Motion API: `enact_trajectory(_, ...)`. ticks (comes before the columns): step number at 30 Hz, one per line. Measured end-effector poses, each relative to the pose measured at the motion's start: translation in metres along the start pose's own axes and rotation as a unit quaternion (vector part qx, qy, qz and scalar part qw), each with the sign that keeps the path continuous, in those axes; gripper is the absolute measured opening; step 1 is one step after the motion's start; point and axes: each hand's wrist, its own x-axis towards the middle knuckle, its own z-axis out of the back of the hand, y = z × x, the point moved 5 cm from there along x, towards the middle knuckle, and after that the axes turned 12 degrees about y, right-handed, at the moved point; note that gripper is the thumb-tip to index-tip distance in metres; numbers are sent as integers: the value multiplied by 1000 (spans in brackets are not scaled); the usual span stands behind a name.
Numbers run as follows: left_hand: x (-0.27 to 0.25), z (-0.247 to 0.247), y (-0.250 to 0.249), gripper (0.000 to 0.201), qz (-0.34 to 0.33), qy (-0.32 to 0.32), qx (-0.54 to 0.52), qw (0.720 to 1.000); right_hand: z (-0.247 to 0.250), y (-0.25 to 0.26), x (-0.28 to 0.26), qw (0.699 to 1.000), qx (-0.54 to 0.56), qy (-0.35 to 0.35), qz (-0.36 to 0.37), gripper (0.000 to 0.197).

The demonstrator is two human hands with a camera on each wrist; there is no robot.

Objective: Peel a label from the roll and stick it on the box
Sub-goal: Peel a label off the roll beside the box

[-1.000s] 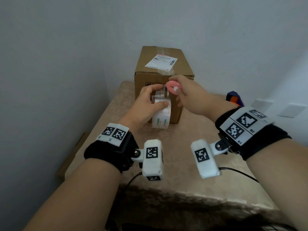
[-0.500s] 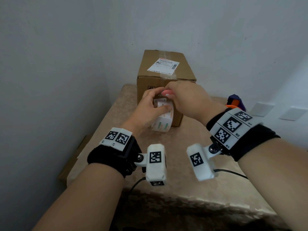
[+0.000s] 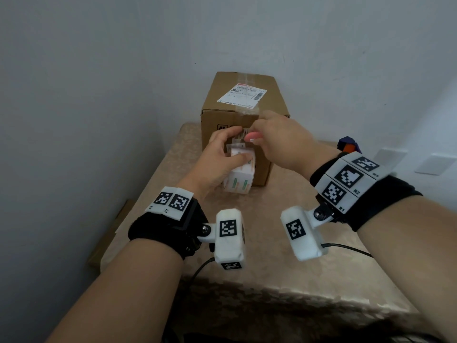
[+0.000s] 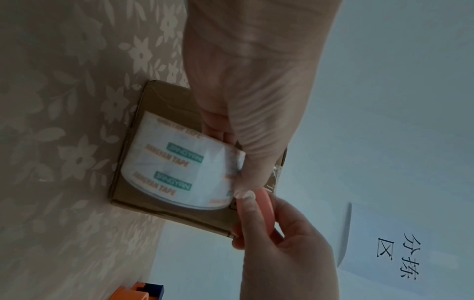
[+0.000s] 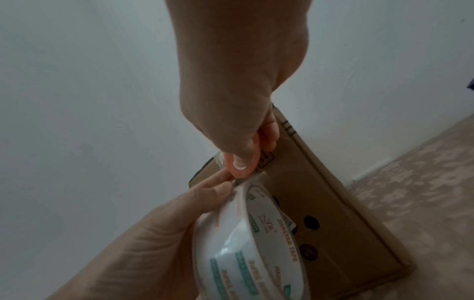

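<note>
Both your hands meet at the roll, held against the box front at the counter's far edge.

Your left hand (image 3: 217,162) wraps its grip round the roll (image 3: 241,177), thumb on the glossy white curve; teal blocks and orange lettering on it read "JIANGYAN TAPE". Your right hand (image 3: 279,142) pinches a small pink rounded tool (image 3: 252,137) at the roll's top, where the clear free end lifts. The box (image 3: 259,112) is plain brown corrugated card, upright, sealed with clear tape, with a white printed shipping label (image 3: 243,95) on top; its print is too small to read. The counter (image 3: 284,256) wears a beige floral-embossed cover.
</note>
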Motion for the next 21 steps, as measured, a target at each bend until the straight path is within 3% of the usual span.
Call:
enact_trajectory(12,-3,-4,4,68,25,23,6,999,-6,-23,-10,999,-4,29,-31,19)
enact_trajectory(21,-12,-4,1,51,10,19,-27,999,-11,-26,-14,990,130,-54,-19,24)
